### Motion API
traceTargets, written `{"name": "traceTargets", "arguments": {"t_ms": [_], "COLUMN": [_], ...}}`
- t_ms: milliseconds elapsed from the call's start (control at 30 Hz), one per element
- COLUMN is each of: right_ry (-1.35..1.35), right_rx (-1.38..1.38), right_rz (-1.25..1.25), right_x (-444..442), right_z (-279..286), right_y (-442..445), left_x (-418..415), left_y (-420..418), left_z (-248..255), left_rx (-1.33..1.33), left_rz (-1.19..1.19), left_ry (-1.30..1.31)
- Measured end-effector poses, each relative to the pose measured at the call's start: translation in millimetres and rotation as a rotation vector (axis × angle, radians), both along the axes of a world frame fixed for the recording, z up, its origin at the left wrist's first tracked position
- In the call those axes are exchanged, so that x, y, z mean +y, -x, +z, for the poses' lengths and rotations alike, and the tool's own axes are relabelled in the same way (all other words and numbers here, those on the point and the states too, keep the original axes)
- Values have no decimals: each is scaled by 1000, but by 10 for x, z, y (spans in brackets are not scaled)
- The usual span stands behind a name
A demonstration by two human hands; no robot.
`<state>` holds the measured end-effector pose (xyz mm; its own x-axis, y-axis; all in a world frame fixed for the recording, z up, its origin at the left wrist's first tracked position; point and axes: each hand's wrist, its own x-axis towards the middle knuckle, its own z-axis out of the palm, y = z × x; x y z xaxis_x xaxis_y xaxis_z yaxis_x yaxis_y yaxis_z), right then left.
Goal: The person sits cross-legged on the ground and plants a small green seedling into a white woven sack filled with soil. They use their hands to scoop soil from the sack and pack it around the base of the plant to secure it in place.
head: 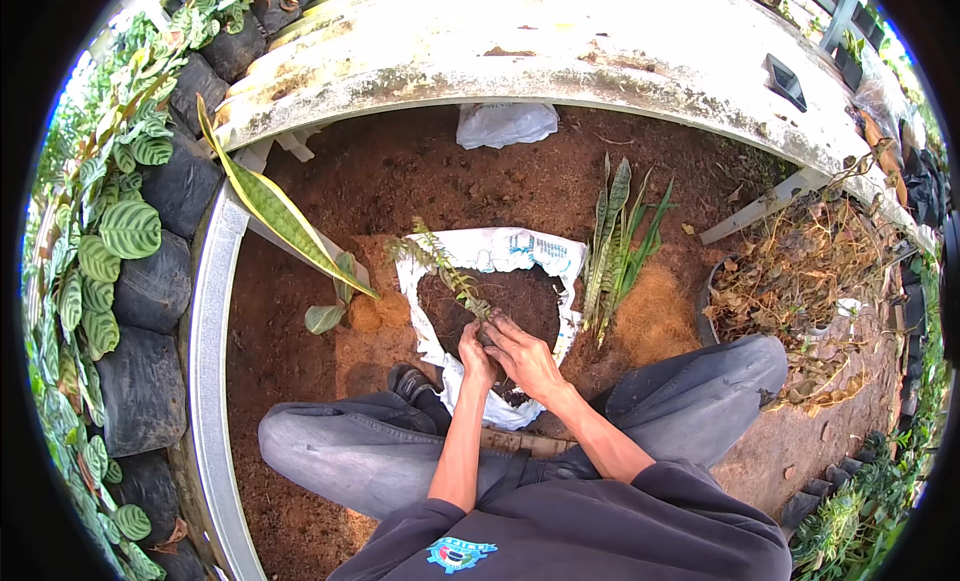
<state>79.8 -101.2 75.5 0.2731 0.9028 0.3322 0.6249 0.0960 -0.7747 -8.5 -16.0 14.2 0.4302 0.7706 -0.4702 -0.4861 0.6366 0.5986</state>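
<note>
Between my legs stands a white plastic sack [550,249] with its rim rolled down, holding dark soil [525,292]. Over its near part my left hand [478,356] and my right hand [523,356] come together around the base of a small leafy plant [454,277], whose stem leans up and to the left. Soil clings to my right fingers. What lies between my palms is hidden. Right of the sack are upright snake plants [611,243] and a heap of brown coconut fibre [656,318]. Two brown fibre balls [380,311] lie to its left, beside a broad-leaved plant [325,318].
A weathered white tabletop [420,63] spans the far side, with a phone-like dark device [785,82] on it. A plastic bag [506,125] lies beneath its edge. Black planting bags [150,285] line the left, behind a metal rail [214,318]. Dried plants [787,281] fill a pot at right.
</note>
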Motion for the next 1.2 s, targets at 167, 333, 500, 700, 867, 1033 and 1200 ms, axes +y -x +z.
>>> {"name": "traceTargets", "arguments": {"t_ms": [167,333,500,700,867,1033,1200], "right_ry": [52,4,77,119,125,182,179], "right_rx": [49,-18,-2,224,88,220,209], "right_rz": [-20,-13,-29,-1,-15,62,60], "right_x": [-32,3,4,-18,-48,-46,-72], "right_z": [-123,-30,-141,-93,-98,-87,12], "right_y": [-6,35,82,66,37,-18,-29], "left_x": [-142,-63,-32,30,21,-6,28], "left_y": [-48,-99,-54,-2,-30,-73,-33], "left_z": [144,294,137,-6,61,258,293], "left_rx": [-40,75,260,234,301,385,315], "left_rz": [-9,50,-80,-11,-18,36,51], "left_ry": [-260,-140,-256,-104,-122,-34,17]}}
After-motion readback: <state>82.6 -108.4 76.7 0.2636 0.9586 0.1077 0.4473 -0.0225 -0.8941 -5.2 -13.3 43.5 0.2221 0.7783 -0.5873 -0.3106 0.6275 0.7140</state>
